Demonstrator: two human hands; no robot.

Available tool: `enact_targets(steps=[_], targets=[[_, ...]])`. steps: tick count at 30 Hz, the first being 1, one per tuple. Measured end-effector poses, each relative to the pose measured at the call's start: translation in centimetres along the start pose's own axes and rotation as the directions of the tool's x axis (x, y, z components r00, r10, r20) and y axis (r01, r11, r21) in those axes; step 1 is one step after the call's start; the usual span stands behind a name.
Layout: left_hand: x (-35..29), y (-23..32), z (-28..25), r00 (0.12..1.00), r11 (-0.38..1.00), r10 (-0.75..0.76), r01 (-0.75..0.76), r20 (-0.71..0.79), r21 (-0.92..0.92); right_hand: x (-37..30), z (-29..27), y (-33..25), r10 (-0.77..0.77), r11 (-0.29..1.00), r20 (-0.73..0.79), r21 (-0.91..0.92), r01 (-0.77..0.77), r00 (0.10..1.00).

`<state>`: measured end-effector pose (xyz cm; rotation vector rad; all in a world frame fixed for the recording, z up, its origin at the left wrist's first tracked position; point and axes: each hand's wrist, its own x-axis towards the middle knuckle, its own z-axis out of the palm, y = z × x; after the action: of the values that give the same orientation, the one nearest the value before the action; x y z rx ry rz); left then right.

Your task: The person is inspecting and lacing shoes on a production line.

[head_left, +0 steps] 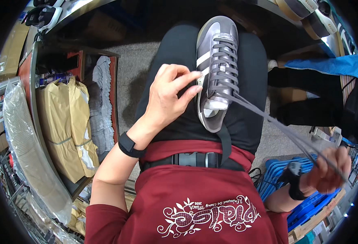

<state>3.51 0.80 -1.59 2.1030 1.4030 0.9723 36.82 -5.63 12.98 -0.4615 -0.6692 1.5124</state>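
A silver-grey sneaker (227,30) with white side stripes rests on my lap, toe pointing away from me. Grey laces run criss-cross up its front, and white stuffing (216,104) shows in its opening. My left hand (169,95) is at the shoe's left side, thumb and fingers apart, fingertips at or close to the upper; nothing is between them. Off to the right, my right hand (329,168), slightly blurred, is closed on the loose ends of the shoelaces (274,120), which stretch taut from the top eyelets.
Left of me stands a shelf with brown paper bundles (59,126) and a plastic-wrapped stack (34,150). More shoes (319,22) sit on the bench at upper right; another (44,16) at upper left. Blue crates (280,175) stand low at right. Someone's dark-clothed legs (305,93) are beyond.
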Motion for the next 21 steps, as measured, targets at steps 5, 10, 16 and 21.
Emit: enact_targets(steps=[5, 10, 16, 21], targets=[[2.8, 1.5, 2.2, 0.978, 0.979, 0.193, -0.187, 0.077, -0.084, 2.5, 0.4, 5.1, 0.198, 0.942, 0.443, 0.162, -0.295, 0.875], [4.6, 2.4, 1.8, 0.934, 0.977, 0.215, -0.207, 0.286, -0.057, 3.5, -2.0, 5.1, 0.631, 0.25, 0.134, -0.967, -0.037, 0.764], [6.3, 2.7, 2.0, 0.862, 0.969, 0.241, -0.235, 0.447, -0.069, 2.5, -1.7, 14.4, 0.147, -0.152, 0.073, -0.984, 0.095, 0.986], [7.9, 1.5, 1.0, 0.67, 0.895, 0.149, 0.221, 0.727, -0.387, 1.4, -2.2, 16.6, 0.25, -0.257, 0.065, -0.958, 0.131, 0.966]])
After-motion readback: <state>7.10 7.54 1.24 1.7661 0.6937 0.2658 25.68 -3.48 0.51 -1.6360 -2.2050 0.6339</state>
